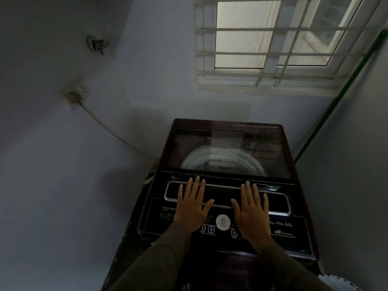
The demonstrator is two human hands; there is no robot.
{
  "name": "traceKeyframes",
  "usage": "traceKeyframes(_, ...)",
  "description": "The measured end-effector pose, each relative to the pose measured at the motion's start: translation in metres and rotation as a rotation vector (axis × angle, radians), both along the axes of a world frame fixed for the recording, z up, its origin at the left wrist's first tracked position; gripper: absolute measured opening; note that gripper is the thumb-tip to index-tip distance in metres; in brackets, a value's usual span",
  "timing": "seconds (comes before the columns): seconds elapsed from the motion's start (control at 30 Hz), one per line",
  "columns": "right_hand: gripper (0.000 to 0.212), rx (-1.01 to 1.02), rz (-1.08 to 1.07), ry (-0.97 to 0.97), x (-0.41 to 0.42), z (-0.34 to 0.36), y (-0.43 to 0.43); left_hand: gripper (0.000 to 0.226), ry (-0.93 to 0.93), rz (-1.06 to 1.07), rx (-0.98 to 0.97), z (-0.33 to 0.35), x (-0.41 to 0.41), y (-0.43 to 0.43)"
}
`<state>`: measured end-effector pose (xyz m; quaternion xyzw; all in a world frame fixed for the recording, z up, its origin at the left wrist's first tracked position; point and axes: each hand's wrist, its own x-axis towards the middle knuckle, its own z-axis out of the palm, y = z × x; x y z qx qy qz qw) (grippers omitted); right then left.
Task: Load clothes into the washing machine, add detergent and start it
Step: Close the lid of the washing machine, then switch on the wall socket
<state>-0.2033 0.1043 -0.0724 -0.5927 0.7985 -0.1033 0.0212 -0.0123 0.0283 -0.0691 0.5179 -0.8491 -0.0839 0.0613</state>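
Note:
A dark maroon top-loading washing machine [228, 124] stands against the wall under a window. Its glass lid [227, 153] is down, and the steel drum shows through it. My left hand [192, 205] lies flat, fingers spread, on the left of the control panel [279, 225]. My right hand [251, 211] lies flat on the panel's right half. Both hands hold nothing. A white round sticker [223, 222] and numbered buttons sit between my wrists. No clothes or detergent are in view.
A wall socket [75, 93] at the left feeds a cable [113, 132] down to the machine. A barred window [270, 43] is above. A green pipe [336, 99] runs down the right corner. A white ribbed object [338, 283] shows at the bottom right.

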Motion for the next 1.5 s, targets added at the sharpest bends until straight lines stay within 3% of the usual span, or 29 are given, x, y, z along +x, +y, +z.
traceKeyframes(0.37, 0.084, 0.055, -0.018, -0.014, 0.004, 0.008, 0.002, 0.077, -0.027, 0.005, 0.001, -0.003, 0.001, 0.001)
traceKeyframes(0.53, 0.077, 0.032, -0.046, -0.044, 0.010, 0.012, -0.005, 0.076, -0.012, -0.033, -0.006, -0.003, 0.005, -0.003)
traceKeyframes(0.83, 0.079, -0.012, 0.073, -0.084, 0.055, 0.028, -0.071, 0.069, 0.002, -0.003, -0.078, 0.017, 0.045, -0.061)
traceKeyframes(1.03, 0.077, -0.032, 0.252, -0.118, 0.082, 0.040, -0.132, 0.067, -0.039, 0.173, -0.155, 0.043, 0.089, -0.105)
traceKeyframes(1.23, 0.091, -0.022, 0.456, -0.177, 0.118, 0.061, -0.192, 0.064, -0.102, 0.341, -0.248, 0.072, 0.149, -0.131)
traceKeyframes(1.4, 0.075, -0.064, 0.542, -0.153, 0.163, 0.083, -0.248, 0.074, -0.215, 0.467, -0.282, 0.109, 0.201, -0.161)
traceKeyframes(1.5, 0.079, -0.108, 0.591, -0.169, 0.194, 0.098, -0.287, 0.079, -0.231, 0.496, -0.324, 0.141, 0.229, -0.193)
